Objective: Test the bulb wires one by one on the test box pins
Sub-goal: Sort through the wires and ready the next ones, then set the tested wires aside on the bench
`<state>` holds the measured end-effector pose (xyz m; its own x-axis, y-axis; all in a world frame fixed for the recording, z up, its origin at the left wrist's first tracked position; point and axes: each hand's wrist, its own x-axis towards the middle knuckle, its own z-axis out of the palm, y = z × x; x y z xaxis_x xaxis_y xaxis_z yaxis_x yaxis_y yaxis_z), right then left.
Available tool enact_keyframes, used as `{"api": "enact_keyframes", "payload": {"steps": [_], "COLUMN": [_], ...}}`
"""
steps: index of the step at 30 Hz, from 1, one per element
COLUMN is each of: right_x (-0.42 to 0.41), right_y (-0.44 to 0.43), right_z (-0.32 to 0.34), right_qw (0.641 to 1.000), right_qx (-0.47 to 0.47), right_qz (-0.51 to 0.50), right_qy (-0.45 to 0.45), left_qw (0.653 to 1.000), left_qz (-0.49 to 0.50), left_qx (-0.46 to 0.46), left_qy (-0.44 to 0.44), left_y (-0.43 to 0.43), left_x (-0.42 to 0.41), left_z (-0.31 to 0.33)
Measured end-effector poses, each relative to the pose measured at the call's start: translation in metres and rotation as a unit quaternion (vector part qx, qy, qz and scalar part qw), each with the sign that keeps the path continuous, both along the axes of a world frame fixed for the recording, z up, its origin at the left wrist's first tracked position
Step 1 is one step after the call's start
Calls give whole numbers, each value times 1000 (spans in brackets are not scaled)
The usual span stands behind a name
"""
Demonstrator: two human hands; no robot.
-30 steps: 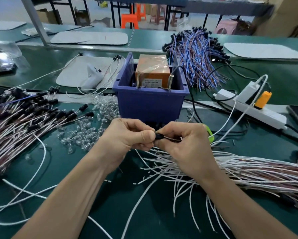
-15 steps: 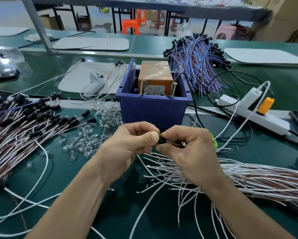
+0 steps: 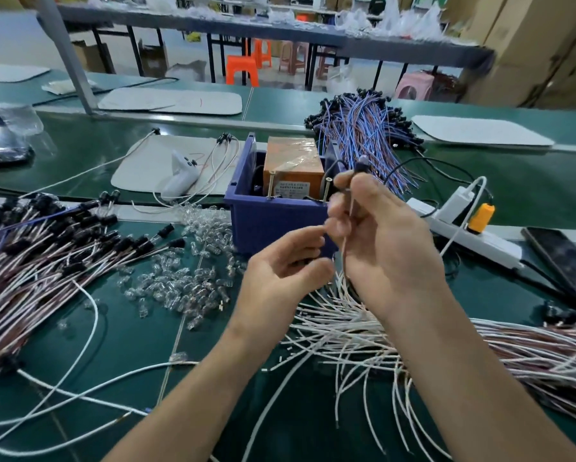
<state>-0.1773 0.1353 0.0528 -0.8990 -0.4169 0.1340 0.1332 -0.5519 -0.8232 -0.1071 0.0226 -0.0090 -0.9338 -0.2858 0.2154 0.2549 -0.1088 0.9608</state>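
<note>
Nearest: white wire pile (image 3: 340, 331) fanned on the green bench, many bare ends, looks untested, so most of the job is left.
Left hand (image 3: 286, 271) sits just under the right, fingers loosely curled, index out, holding nothing I can see.
Right hand (image 3: 390, 248) is raised and pinches 1 bulb wire (image 3: 346, 241). Its dark socket end is up by the fingertips (blurred), lead hanging down to the pile.
The wire is in front of the test box, clear of the pins: this one is not yet tested.
Left side: loose clear bulbs (image 3: 179, 281), then socketed pile (image 3: 46, 255), likely done ones.
Behind the hands: blue bin (image 3: 270, 218) holding the orange test box (image 3: 293, 161), 2 upright pins (image 3: 326, 190) at its front.
Far: blue-wire bundle (image 3: 363, 138), untouched.
</note>
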Motion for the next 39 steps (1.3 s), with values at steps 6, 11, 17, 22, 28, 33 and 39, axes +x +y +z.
{"api": "enact_keyframes", "payload": {"steps": [6, 11, 17, 22, 28, 33, 39], "right_x": [6, -4, -8, -8, 1, 27, 21], "right_y": [6, 35, 67, 88, 96, 45, 22], "right_z": [42, 50, 21, -3, 0, 1, -11], "right_qw": [976, 973, 983, 990, 851, 807, 788], "right_qx": [-169, -211, -160, -10, 315, 465, 522], "right_qz": [108, 54, -18, -114, -347, -55, -25], "right_qy": [-89, -77, -94, -84, 237, 360, 326], "left_qw": [995, 976, 964, 936, 939, 962, 976], "left_qz": [2, 130, 166, 241, 182, 132, 137], "left_qx": [-53, -164, -204, -257, -291, -232, -166], "left_qy": [84, 58, 44, -5, 30, 59, 42], "left_y": [17, 18, 13, 11, 11, 13, -1], "left_x": [10, 14, 16, 16, 12, 9, 7], "left_z": [5, 8, 18, 10, 4, 4, 11]}}
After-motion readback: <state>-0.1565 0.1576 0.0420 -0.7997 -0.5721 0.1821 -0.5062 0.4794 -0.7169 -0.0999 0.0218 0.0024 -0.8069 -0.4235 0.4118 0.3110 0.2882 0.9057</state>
